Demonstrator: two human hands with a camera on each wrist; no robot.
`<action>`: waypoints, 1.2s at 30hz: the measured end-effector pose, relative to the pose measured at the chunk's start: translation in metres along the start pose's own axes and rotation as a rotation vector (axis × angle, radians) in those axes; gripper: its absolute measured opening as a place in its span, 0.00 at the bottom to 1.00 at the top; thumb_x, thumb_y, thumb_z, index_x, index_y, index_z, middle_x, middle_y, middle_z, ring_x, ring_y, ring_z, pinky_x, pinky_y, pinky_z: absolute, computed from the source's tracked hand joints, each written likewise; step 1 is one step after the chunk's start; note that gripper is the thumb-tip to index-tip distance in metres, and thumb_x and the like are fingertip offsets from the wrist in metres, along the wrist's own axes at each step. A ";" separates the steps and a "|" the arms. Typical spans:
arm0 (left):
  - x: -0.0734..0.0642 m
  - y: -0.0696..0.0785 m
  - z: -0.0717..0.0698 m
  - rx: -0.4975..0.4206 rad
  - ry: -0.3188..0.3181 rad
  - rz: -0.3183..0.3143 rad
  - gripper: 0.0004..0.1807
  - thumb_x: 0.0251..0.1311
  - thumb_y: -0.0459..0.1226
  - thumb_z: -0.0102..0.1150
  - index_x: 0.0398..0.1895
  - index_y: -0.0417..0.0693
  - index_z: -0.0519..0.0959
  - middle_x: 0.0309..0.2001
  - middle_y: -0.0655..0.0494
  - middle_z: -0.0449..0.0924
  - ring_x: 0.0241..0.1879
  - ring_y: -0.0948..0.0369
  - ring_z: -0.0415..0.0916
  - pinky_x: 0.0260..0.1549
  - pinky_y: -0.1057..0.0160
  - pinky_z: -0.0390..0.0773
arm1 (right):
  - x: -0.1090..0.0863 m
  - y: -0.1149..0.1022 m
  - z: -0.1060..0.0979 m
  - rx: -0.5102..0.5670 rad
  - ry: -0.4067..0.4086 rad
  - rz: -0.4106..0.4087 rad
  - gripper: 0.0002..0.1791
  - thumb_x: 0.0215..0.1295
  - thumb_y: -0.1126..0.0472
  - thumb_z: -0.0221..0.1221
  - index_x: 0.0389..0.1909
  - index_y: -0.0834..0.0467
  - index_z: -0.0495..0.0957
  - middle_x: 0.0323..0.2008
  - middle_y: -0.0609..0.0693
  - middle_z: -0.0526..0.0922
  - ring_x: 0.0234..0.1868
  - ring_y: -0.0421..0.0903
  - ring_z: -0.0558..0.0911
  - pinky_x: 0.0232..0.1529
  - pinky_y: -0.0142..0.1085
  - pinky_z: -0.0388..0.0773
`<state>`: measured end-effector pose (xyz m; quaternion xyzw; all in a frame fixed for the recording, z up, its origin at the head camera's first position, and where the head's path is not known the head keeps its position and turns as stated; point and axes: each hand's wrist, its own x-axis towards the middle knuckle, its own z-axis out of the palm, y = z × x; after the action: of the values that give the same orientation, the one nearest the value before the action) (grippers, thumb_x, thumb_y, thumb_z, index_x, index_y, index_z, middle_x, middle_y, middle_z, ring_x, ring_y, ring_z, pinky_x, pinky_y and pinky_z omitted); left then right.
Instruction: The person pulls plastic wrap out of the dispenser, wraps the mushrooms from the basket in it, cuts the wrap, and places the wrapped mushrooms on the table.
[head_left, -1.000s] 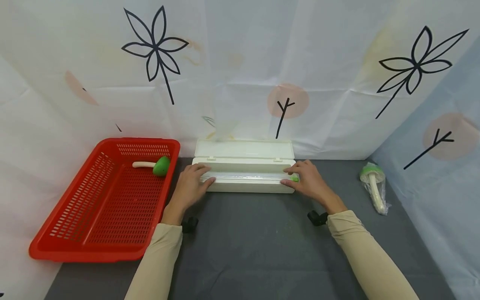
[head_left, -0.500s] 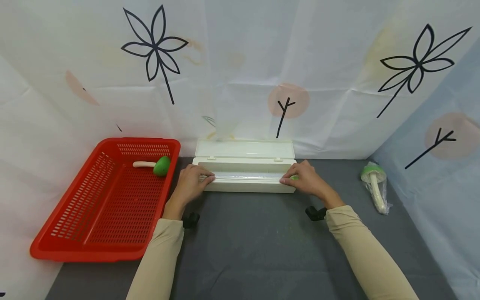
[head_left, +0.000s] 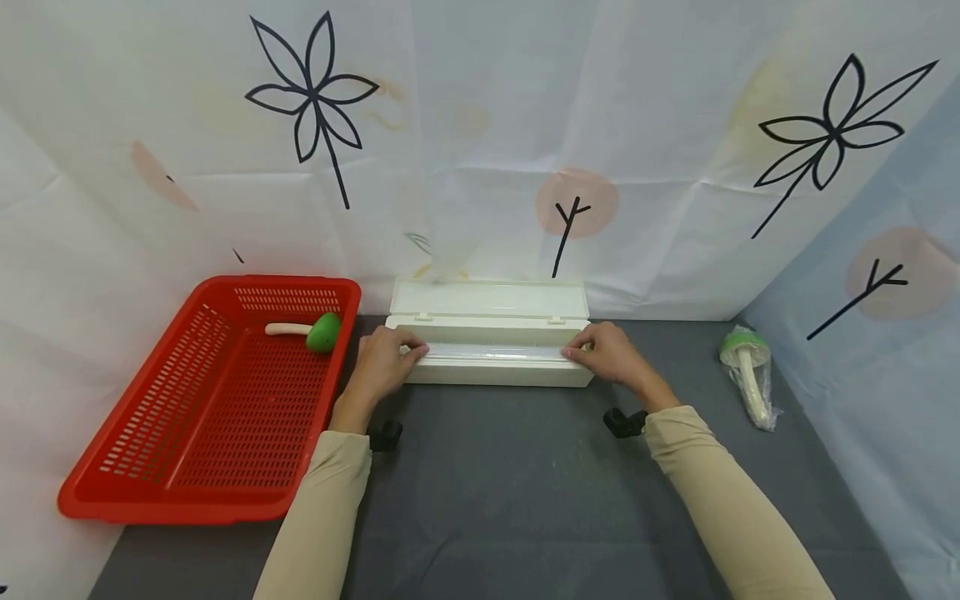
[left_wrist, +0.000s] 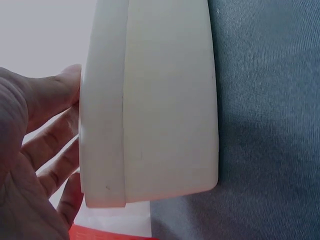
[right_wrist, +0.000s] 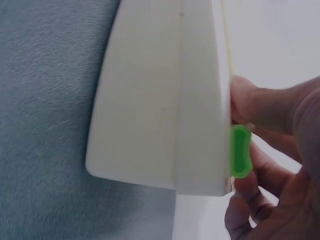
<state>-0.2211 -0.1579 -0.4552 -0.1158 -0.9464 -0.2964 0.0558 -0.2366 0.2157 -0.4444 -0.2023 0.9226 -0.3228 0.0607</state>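
A long white cling film dispenser (head_left: 498,375) lies at the back of the table with its lid (head_left: 489,298) raised. A shiny strip of cling film (head_left: 495,352) runs across its top. My left hand (head_left: 381,360) pinches the film's left end between thumb and forefinger. At the other end my right hand (head_left: 609,357) does the same, fingertips right at the front rim. A green slider cutter (right_wrist: 241,151) sits on the dispenser's edge beside the right fingers, in the right wrist view. In the left wrist view, the left fingertips are partly hidden behind the dispenser (left_wrist: 165,110).
To the left stands a red plastic basket (head_left: 187,510) holding a toy mushroom (head_left: 322,333) with a green cap. A second mushroom (head_left: 748,379), wrapped in clear film, lies at the right. A printed white cloth (head_left: 465,125) hangs right behind the dispenser.
Both hands have closed thumb to forefinger on the film at the dispenser's ends; a second ago their fingers stood apart. The green slider is now covered by the right hand in the head view.
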 end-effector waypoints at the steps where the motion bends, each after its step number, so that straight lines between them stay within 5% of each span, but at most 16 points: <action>1: 0.000 -0.001 0.000 -0.004 -0.003 0.001 0.07 0.65 0.35 0.67 0.41 0.43 0.90 0.40 0.48 0.87 0.48 0.46 0.77 0.55 0.40 0.67 | 0.000 -0.002 0.001 -0.014 0.009 0.000 0.09 0.70 0.63 0.64 0.39 0.65 0.89 0.40 0.58 0.86 0.34 0.49 0.81 0.33 0.44 0.77; 8: 0.002 -0.002 -0.003 -0.029 0.008 0.014 0.06 0.65 0.32 0.66 0.41 0.40 0.89 0.40 0.46 0.87 0.45 0.46 0.77 0.54 0.43 0.69 | -0.002 -0.006 0.003 -0.162 0.089 -0.033 0.08 0.70 0.63 0.64 0.40 0.63 0.88 0.33 0.54 0.83 0.26 0.44 0.77 0.28 0.41 0.75; 14: 0.002 0.003 -0.005 -0.021 0.122 0.030 0.06 0.64 0.32 0.67 0.40 0.38 0.88 0.38 0.45 0.86 0.41 0.46 0.79 0.47 0.46 0.74 | -0.001 -0.007 0.004 -0.223 0.193 -0.110 0.08 0.70 0.63 0.64 0.39 0.64 0.88 0.31 0.54 0.84 0.28 0.47 0.79 0.31 0.45 0.77; 19: 0.004 0.007 -0.009 -0.037 0.199 0.042 0.05 0.64 0.32 0.67 0.39 0.38 0.88 0.37 0.44 0.86 0.41 0.46 0.81 0.45 0.47 0.77 | 0.000 -0.007 0.002 -0.242 0.280 -0.146 0.07 0.68 0.64 0.65 0.38 0.65 0.88 0.32 0.56 0.86 0.31 0.51 0.82 0.33 0.47 0.79; 28: 0.007 0.017 -0.022 -0.064 0.201 0.024 0.08 0.66 0.35 0.65 0.43 0.38 0.87 0.39 0.44 0.86 0.41 0.47 0.80 0.44 0.47 0.77 | 0.002 -0.018 -0.011 -0.203 0.313 -0.132 0.08 0.69 0.64 0.64 0.38 0.66 0.87 0.34 0.58 0.85 0.34 0.53 0.81 0.35 0.48 0.79; 36: 0.012 0.029 -0.039 -0.060 0.255 0.063 0.07 0.67 0.34 0.64 0.41 0.38 0.86 0.38 0.43 0.84 0.40 0.45 0.78 0.44 0.45 0.74 | 0.003 -0.029 -0.026 -0.223 0.374 -0.197 0.05 0.66 0.67 0.66 0.37 0.66 0.87 0.33 0.58 0.85 0.34 0.54 0.81 0.36 0.48 0.79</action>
<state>-0.2239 -0.1551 -0.4054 -0.1086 -0.9182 -0.3349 0.1816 -0.2358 0.2093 -0.4058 -0.2336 0.9234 -0.2552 -0.1659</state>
